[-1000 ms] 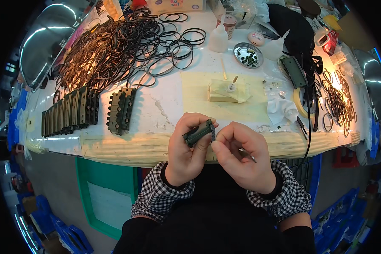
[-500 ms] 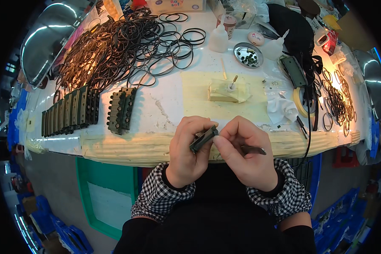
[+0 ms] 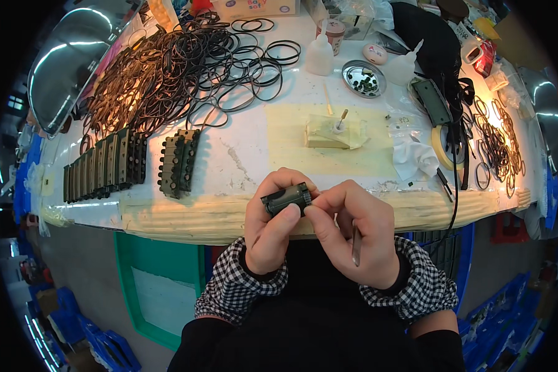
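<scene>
Above the table's front edge, my left hand point(image 3: 270, 226) is closed around a dark green moulded part point(image 3: 286, 199) with a ribbed right end. The thumb lies along its near side. My right hand point(image 3: 359, 239) pinches at that ribbed end, its thumb and forefinger touching or nearly touching it; anything tiny between those tips is hidden. A slim metal tool point(image 3: 356, 245), perhaps tweezers, is tucked in the curled fingers of the same hand and points downward. Beyond both hands, a masking-taped block point(image 3: 325, 135) has a thin brush-like stick point(image 3: 342, 118) standing in it.
Similar green parts point(image 3: 108, 162) stand in a row at left, with a smaller group point(image 3: 178, 164) beside them. Behind lies a heap of dark rubber bands point(image 3: 161, 74). A metal dish point(image 3: 381, 87) holds small dark pieces near white squeeze bottles point(image 3: 320, 57). At right are a tape roll point(image 3: 440, 149) and a black cable point(image 3: 456, 198).
The green part has turned in my left hand, showing its broad side. In my right hand the metal tool has swung from pointing right to pointing down.
</scene>
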The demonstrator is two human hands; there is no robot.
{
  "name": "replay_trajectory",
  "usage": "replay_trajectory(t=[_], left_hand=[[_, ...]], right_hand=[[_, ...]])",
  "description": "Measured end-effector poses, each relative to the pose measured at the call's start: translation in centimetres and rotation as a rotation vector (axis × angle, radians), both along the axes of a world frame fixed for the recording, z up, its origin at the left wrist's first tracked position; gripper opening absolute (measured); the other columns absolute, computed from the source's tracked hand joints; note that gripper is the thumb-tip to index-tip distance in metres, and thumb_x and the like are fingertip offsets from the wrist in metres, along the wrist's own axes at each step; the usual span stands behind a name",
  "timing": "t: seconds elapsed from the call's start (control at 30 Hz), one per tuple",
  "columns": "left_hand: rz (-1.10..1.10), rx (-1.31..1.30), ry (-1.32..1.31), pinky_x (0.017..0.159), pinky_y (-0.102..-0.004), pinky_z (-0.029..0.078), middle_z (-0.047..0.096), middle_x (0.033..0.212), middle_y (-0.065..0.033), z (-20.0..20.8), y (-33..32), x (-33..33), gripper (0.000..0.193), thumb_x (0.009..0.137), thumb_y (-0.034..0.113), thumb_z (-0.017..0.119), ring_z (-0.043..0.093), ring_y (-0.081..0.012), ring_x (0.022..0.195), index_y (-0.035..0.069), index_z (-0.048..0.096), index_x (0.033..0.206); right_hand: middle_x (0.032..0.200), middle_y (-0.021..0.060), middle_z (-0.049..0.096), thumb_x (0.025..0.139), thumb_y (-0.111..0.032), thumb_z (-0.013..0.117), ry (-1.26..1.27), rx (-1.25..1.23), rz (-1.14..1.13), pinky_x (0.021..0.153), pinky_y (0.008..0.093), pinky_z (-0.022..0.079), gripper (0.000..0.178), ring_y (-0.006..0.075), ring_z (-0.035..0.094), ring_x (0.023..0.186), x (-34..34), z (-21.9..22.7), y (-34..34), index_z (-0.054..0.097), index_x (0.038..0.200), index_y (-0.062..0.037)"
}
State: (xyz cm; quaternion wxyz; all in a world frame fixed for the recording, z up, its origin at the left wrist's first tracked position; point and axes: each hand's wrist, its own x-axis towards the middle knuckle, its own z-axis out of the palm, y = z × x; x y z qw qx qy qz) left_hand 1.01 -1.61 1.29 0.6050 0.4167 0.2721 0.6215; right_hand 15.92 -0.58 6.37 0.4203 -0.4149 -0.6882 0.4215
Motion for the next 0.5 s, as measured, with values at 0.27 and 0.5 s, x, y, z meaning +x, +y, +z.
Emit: replay_trajectory(t=[0.27, 0.5], left_hand=[[-0.079, -0.092, -0.236, 0.078, -0.0302, 0.05, 0.061, 0.091, -0.0113, -0.2, 0.4, -0.1, 0.03, 0.087, 0.023, 0.059, 0.059, -0.0161, 0.085, -0.004, 0.054, 0.1], [-0.059, -0.069, -0.252, 0.067, -0.0282, 0.051, 0.059, 0.089, -0.0126, -0.1, 0.8, 0.2, 0.027, 0.086, 0.02, 0.059, 0.058, -0.0168, 0.079, -0.004, 0.054, 0.096]], right_hand=[[0.073, 0.0081, 0.06, 0.077, 0.0, 0.071, -0.09, 0.273, -0.036, 0.049, 0.0296, 0.048, 0.015, 0.0208, 0.062, 0.056, -0.9, 0.0, -0.5, 0.059, 0.084, -0.0029], [0.069, 0.0061, 0.059, 0.076, -0.002, 0.073, -0.048, 0.252, 0.001, 0.048, 0.03, 0.047, 0.018, 0.0202, 0.062, 0.054, -1.2, -1.1, -0.7, 0.056, 0.078, -0.0046]])
